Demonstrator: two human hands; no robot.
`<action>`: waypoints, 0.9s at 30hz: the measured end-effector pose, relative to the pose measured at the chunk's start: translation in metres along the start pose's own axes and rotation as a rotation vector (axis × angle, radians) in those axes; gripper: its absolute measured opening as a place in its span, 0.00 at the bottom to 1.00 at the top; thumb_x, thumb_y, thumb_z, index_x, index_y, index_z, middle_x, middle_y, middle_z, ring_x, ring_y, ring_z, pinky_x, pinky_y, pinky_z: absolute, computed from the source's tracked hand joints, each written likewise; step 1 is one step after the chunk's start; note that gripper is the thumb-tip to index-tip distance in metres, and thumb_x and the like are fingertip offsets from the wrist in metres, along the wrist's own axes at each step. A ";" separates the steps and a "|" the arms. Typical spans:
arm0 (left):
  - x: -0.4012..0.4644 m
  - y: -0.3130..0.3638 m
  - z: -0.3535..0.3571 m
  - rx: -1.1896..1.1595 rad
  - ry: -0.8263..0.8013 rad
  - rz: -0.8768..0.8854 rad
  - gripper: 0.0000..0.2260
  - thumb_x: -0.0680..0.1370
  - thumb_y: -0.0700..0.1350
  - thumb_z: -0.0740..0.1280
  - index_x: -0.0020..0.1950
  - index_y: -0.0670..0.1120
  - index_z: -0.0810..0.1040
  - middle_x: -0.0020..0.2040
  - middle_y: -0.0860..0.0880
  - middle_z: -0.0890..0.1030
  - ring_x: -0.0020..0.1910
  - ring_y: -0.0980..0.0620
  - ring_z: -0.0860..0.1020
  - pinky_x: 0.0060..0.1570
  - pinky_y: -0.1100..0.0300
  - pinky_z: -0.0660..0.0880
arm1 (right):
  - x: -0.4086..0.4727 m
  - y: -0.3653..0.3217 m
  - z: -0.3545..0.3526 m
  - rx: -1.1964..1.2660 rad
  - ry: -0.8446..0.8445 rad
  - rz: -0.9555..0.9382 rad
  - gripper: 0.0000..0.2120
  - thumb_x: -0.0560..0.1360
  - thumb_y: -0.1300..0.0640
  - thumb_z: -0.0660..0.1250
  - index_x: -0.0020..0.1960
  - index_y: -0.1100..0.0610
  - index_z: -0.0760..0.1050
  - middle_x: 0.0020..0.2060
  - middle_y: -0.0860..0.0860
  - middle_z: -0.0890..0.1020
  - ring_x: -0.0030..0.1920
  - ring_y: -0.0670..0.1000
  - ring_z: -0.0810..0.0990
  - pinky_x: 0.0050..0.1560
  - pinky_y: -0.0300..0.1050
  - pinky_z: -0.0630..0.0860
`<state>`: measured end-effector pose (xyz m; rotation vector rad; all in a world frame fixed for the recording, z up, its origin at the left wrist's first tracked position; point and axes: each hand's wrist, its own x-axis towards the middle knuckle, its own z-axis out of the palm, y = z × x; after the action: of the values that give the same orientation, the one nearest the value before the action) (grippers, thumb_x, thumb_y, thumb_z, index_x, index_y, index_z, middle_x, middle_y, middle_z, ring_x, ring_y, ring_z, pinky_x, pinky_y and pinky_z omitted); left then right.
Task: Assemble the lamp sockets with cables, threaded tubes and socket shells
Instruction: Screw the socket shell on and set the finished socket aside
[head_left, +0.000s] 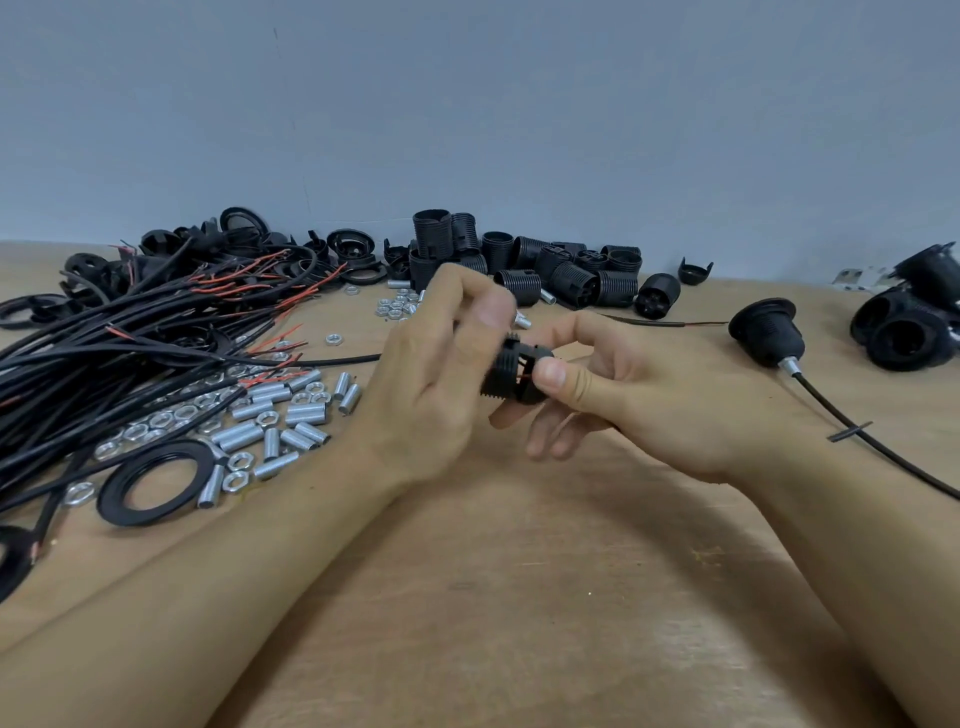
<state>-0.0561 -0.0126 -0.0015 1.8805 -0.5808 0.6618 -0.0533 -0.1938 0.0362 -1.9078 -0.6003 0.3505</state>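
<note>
Over mid-desk (493, 597) both hands work one socket shell (511, 375), right hand (639, 395) pinching it w/ thumb, left hand (441, 364) fingers curled on its far end; one finished socket (766, 332) at right, cables (130, 332) & threaded tubes (270, 415) piles left.

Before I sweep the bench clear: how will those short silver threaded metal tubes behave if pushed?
The short silver threaded metal tubes are plain cylinders lying loose on their sides, so they will probably roll and scatter across the smooth wooden table. Their metal look suggests stiff pieces, fairly heavy for their size. The ridged threads may give fingers some purchase.
</note>
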 end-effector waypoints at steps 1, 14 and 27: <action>0.000 0.000 0.003 -0.029 0.048 -0.048 0.18 0.82 0.56 0.51 0.50 0.45 0.73 0.41 0.51 0.77 0.37 0.58 0.75 0.37 0.65 0.69 | 0.000 0.000 0.001 0.008 -0.003 -0.005 0.25 0.73 0.47 0.63 0.61 0.64 0.67 0.45 0.57 0.86 0.44 0.61 0.85 0.50 0.59 0.80; -0.001 -0.006 0.001 -0.257 -0.042 -0.228 0.21 0.82 0.58 0.46 0.51 0.46 0.73 0.27 0.44 0.77 0.17 0.47 0.70 0.20 0.66 0.62 | 0.004 0.005 0.002 0.097 0.050 -0.042 0.21 0.69 0.44 0.66 0.48 0.62 0.73 0.36 0.60 0.85 0.34 0.56 0.83 0.39 0.51 0.82; -0.003 -0.005 0.000 -0.149 0.044 -0.130 0.18 0.85 0.47 0.48 0.51 0.41 0.75 0.28 0.58 0.77 0.26 0.62 0.73 0.28 0.72 0.66 | 0.005 0.006 0.015 0.005 0.150 -0.229 0.14 0.70 0.46 0.64 0.43 0.57 0.74 0.33 0.57 0.83 0.32 0.51 0.81 0.36 0.45 0.78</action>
<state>-0.0550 -0.0101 -0.0069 1.7445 -0.4628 0.5582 -0.0550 -0.1808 0.0247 -1.8192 -0.7072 0.0611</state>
